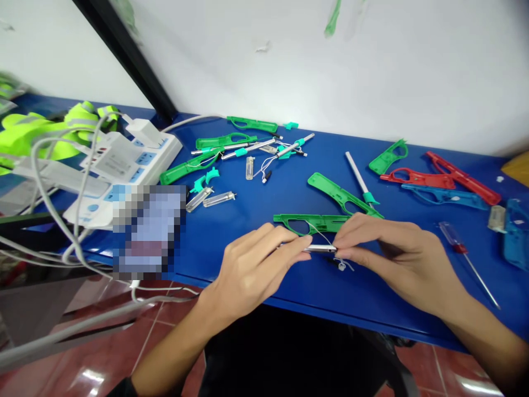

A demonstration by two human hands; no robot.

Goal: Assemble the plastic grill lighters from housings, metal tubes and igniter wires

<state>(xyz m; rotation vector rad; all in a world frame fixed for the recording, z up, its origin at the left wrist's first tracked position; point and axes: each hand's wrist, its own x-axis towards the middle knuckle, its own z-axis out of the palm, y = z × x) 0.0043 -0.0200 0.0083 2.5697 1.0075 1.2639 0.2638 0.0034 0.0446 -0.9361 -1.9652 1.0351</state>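
**Metal tube between my 2 hands at the front of the blue table**

From my head camera, I have the slim metal tube in my left hand, thumb and fingers closed around its left part. My right hand is at the tube's other end, thumb and forefinger narrowed to a pinch; I can't tell whether they grip the tube or the thin white wire that arcs over it. A small white plug hangs just below that end.

Right behind the tube, near the front edge of the blue table, lies 1 green casing, with another green casing slanting down towards it. Beyond stands out a white rod, lying with a teal piece at its near end.

On my right are 2 red casings, a blue casing and a screwdriver. Well to my left, a white power strip sits behind a pixelated patch.
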